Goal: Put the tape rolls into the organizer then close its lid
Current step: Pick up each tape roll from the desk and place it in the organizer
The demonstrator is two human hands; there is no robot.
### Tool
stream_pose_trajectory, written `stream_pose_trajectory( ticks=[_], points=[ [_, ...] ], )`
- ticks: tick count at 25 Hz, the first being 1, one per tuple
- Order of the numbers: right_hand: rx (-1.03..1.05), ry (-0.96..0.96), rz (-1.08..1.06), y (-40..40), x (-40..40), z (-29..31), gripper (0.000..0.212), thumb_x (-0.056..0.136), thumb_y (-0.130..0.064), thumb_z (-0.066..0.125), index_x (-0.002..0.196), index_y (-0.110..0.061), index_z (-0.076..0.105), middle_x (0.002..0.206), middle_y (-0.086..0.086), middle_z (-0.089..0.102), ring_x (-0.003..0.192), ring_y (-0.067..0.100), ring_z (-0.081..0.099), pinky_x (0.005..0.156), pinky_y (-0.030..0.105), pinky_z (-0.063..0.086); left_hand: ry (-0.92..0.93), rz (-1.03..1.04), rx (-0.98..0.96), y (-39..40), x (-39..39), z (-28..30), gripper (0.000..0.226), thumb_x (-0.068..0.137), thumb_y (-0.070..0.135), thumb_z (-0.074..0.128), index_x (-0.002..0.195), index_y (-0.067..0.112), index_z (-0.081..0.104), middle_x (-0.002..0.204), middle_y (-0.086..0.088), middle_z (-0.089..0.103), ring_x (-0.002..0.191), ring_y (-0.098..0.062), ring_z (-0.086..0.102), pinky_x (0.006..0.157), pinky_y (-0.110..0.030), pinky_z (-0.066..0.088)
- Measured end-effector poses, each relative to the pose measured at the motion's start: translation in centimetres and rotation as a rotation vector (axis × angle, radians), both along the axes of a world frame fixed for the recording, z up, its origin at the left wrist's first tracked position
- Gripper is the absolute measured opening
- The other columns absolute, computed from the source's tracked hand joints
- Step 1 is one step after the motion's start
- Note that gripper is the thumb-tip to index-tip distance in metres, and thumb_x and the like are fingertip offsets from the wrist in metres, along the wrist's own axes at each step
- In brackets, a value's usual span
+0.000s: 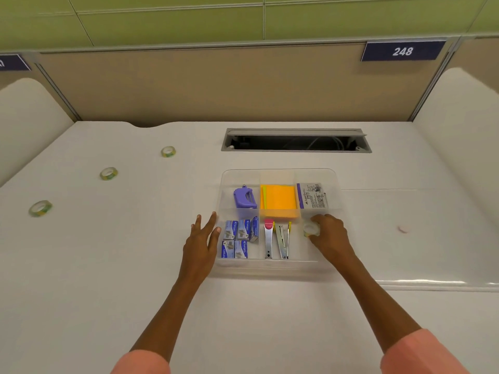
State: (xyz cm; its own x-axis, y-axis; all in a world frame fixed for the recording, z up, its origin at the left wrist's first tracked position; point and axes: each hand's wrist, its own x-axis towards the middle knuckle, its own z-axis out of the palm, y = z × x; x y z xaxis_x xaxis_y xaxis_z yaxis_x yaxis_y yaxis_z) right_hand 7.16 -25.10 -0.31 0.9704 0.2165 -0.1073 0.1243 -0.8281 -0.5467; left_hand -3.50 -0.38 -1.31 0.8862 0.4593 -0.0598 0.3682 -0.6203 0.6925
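Note:
A clear plastic organizer (278, 265) with several compartments sits on the white desk. My right hand (330, 234) is inside its front right compartment, fingers closed around a small tape roll (311, 229). My left hand (204, 240) rests open against the organizer's left wall, fingers spread. Three more tape rolls lie on the desk far to the left: one at the back (168, 151), one in the middle (108, 173), one nearest (40, 208). A clear flat lid (421, 238) lies on the desk to the right of the organizer.
The organizer holds a purple hole punch (244, 197), orange sticky notes (278, 201), a packet (313, 197), blue staple boxes (237, 238) and two staplers (276, 238). An open cable slot (295, 143) lies behind it. Partition walls border the desk.

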Motion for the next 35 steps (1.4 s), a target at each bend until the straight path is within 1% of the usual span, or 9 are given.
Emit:
stream_pose_trajectory(
  ticks=[4,7,12,15,22,28,30,32,35],
  points=[
    [-0.03,0.006,0.04,-0.1,-0.2,0.5,0.04,0.082,-0.007,0.063,0.12,0.0,0.054,0.127,0.023,0.056,0.117,0.037,0.053,0.098,0.04,0.044,0.001,0.016,-0.021,-0.4,-0.2,0.7,0.046,0.093,0.033,0.037,0.138,0.027,0.029,0.154,-0.012,0.016,0.14,-0.033,0.023,0.113,-0.051,0.025],
    [-0.051,-0.041,0.055,0.1,-0.6,1.8,0.04,0.084,-0.007,0.06,0.123,0.0,0.052,0.131,0.023,0.052,0.12,0.037,0.051,0.1,0.041,0.043,-0.029,0.034,-0.049,-0.2,-0.5,1.1,0.047,0.092,0.037,0.038,0.137,0.029,0.029,0.154,-0.01,0.016,0.14,-0.032,0.023,0.114,-0.052,0.024],
    [0.066,-0.167,0.051,3.4,-0.7,5.1,0.028,0.087,-0.009,0.057,0.114,-0.006,0.06,0.127,0.016,0.058,0.116,0.032,0.054,0.1,0.04,0.044,-0.056,0.029,-0.044,2.0,0.2,1.4,0.047,0.092,0.039,0.037,0.137,0.029,0.03,0.155,-0.008,0.016,0.143,-0.027,0.012,0.115,-0.05,0.017],
    [0.166,-0.153,0.171,8.2,0.1,6.0,0.025,0.084,-0.01,0.059,0.109,-0.009,0.063,0.116,0.014,0.064,0.105,0.028,0.059,0.094,0.042,0.05,-0.068,0.014,-0.032,4.8,0.8,1.5,0.048,0.092,0.04,0.037,0.138,0.028,0.029,0.155,-0.006,0.015,0.144,-0.025,0.009,0.114,-0.05,0.016],
    [0.243,-0.054,0.313,22.0,2.4,4.6,0.029,0.082,-0.012,0.064,0.11,-0.008,0.062,0.111,0.015,0.066,0.098,0.027,0.061,0.089,0.04,0.052,-0.052,0.008,0.018,13.8,1.8,1.6,0.053,0.091,0.041,0.037,0.14,0.026,0.024,0.155,-0.002,0.015,0.144,-0.023,0.003,0.115,-0.049,0.014],
    [0.154,-0.03,0.335,33.0,7.1,1.6,0.034,0.084,-0.015,0.062,0.117,-0.009,0.058,0.115,0.017,0.061,0.101,0.029,0.06,0.091,0.04,0.049,-0.018,0.006,0.022,20.9,3.9,0.2,0.053,0.092,0.041,0.036,0.14,0.026,0.022,0.156,0.001,0.013,0.144,-0.021,0.0,0.115,-0.046,0.014],
    [0.122,-0.057,0.333,35.8,9.0,0.4,0.036,0.085,-0.016,0.061,0.119,-0.008,0.055,0.117,0.019,0.058,0.104,0.032,0.058,0.091,0.041,0.048,-0.01,0.007,0.066,22.5,4.7,-0.7,0.053,0.092,0.04,0.036,0.14,0.024,0.021,0.156,0.001,0.012,0.144,-0.02,-0.001,0.116,-0.043,0.013],
    [0.074,-0.082,0.334,38.4,11.0,-0.5,0.039,0.087,-0.017,0.058,0.125,-0.009,0.052,0.121,0.021,0.054,0.108,0.033,0.056,0.093,0.041,0.047,-0.028,0.005,0.129,23.6,5.2,-1.7,0.053,0.093,0.037,0.035,0.141,0.021,0.019,0.156,-0.001,0.01,0.142,-0.015,-0.004,0.116,-0.038,0.009],
    [-0.025,-0.159,0.356,41.9,13.7,-1.7,0.044,0.091,-0.02,0.052,0.133,-0.013,0.042,0.125,0.022,0.049,0.114,0.036,0.05,0.096,0.043,0.044,-0.022,-0.001,0.133,24.8,5.7,-3.2,0.053,0.094,0.037,0.034,0.141,0.021,0.016,0.156,0.0,0.007,0.131,-0.003,-0.012,0.116,-0.032,0.005]
  ],
)
